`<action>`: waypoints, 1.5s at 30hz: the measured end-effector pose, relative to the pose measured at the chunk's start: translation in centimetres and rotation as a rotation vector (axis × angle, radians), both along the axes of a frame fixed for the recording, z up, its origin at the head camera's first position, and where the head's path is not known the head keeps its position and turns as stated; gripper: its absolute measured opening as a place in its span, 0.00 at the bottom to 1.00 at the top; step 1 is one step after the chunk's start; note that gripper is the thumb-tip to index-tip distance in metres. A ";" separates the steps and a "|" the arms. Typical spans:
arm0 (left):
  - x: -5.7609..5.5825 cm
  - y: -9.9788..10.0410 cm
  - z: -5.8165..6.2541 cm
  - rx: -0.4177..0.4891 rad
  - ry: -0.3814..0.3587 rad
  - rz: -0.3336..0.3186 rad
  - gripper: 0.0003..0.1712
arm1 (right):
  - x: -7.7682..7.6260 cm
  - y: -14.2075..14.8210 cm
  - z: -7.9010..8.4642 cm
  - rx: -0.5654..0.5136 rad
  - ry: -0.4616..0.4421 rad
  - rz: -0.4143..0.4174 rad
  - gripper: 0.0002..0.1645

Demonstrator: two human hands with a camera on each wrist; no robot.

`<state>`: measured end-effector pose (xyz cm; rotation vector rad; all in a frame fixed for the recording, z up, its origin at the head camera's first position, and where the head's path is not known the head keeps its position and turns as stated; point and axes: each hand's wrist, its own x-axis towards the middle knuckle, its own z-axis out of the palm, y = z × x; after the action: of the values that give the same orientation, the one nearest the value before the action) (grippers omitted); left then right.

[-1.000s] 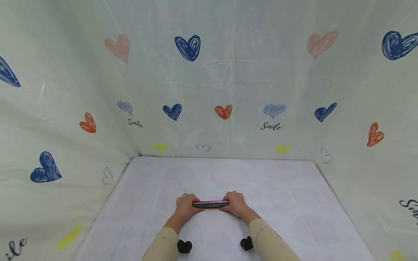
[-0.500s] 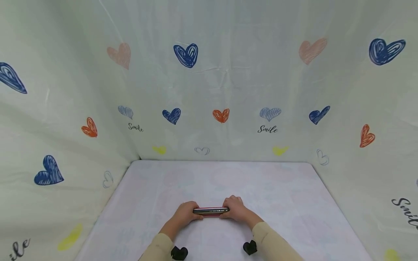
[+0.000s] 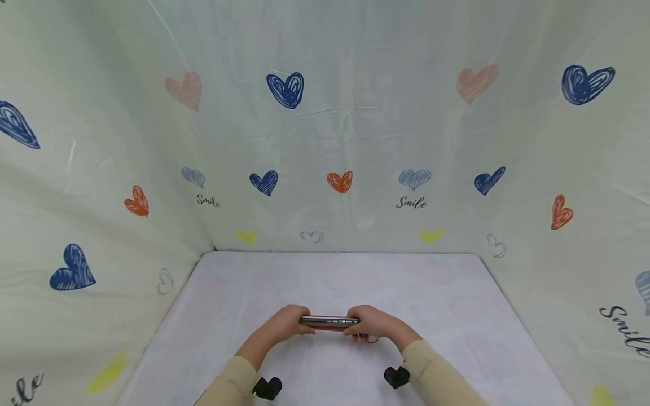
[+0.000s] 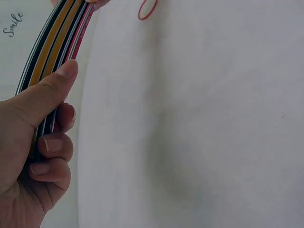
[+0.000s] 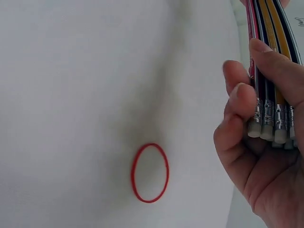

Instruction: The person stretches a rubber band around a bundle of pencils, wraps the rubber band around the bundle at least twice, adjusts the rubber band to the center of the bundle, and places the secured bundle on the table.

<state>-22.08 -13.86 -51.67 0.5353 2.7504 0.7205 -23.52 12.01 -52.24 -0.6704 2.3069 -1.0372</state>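
Observation:
Both hands hold a bundle of pencils [image 3: 329,322] level between them, above the white table. Yellow, dark and pink-red pencil sides show in the wrist views. My left hand [image 4: 40,128] grips one end, thumb laid across the pencils and fingers curled beneath. At the other end, my right hand [image 5: 270,123] wraps round the bundle, its thumb over the sides close to the white erasers [image 5: 267,131] and metal ferrules. A red rubber band [image 5: 133,173] lies on the table beside the right hand; the left wrist view catches the band [image 4: 139,15] at its top edge.
The white table [image 3: 254,276] has rounded far corners. A pale curtain [image 3: 386,129] printed with hearts and "Smile" surrounds it on the back and sides. Beige sleeves [image 3: 228,383] cover the forearms, with black heart-shaped pieces [image 3: 396,376] by the wrists.
Both forearms have spread outward, elbows wider, while the hands keep hold of the pencils. The bundle has rolled slightly, and the rubber band now shows beside the right hand in the head view.

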 end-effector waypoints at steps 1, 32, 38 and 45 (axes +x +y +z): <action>0.0 0.0 0.4 -0.005 0.005 -0.007 0.12 | 0.1 0.1 0.4 -0.001 -0.004 0.004 0.06; 1.3 3.3 6.9 -0.095 -0.232 -0.261 0.11 | 2.7 1.0 5.1 0.068 0.247 0.049 0.10; 1.2 3.9 7.2 -0.020 -0.312 -0.197 0.11 | 2.8 0.9 5.2 0.076 0.271 0.009 0.10; 1.2 4.5 7.2 0.003 -0.297 -0.174 0.10 | 3.4 1.0 5.1 0.015 0.264 -0.102 0.12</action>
<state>-20.87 -9.34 -44.47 0.6058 2.3965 0.7000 -20.16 13.02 -47.10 -0.7272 2.5971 -1.0285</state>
